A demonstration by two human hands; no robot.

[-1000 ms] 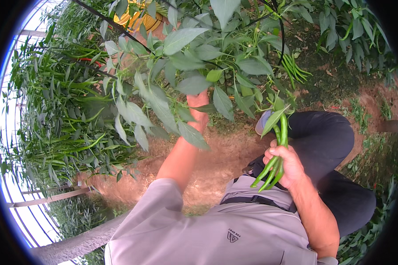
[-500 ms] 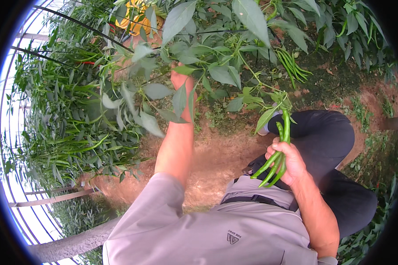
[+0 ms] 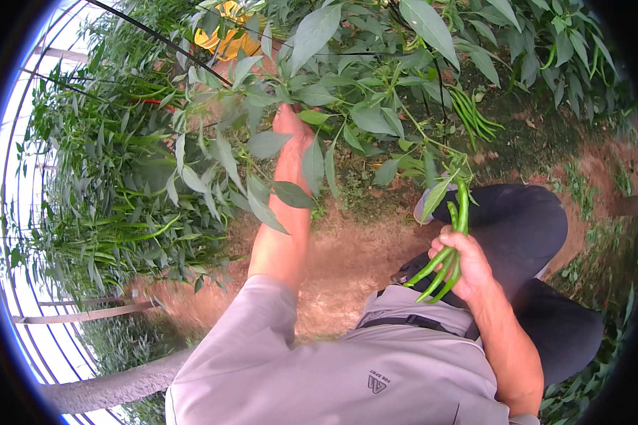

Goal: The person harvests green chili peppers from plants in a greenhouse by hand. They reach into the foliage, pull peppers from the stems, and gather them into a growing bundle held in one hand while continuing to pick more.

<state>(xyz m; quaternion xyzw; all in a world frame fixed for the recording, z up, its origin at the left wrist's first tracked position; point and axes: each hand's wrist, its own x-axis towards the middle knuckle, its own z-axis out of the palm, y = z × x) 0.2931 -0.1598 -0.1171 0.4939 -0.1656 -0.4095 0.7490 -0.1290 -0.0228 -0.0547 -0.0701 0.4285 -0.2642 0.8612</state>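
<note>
1. Two hands share the work in the head view: our left hand (image 3: 290,131) is up among the leaves of the pepper plant (image 3: 319,92), and our right hand (image 3: 468,265) waits low by our lap. We cannot tell whether the left fingers are apart or closed, since leaves cover them.
2. To do this step well, we judge that the left hand should part the foliage gently, find a pod by its stalk and snap it there, not tug the branch. The thin black line (image 3: 156,39) running across the plants lies near the reach, so we would keep the arm under it.
3. Our right fingers are curled tight round a bunch of green chillies (image 3: 443,258), stalk ends up and tips hanging down past the palm. We would keep that clasp firm but not crushing, as it looks fairly full.
4. The chillies are long, slim, glossy and bright green, slightly curved. More of them hang in a cluster (image 3: 475,113) on the plant to the right, above the bare soil (image 3: 354,248), well apart from the left hand.
</note>
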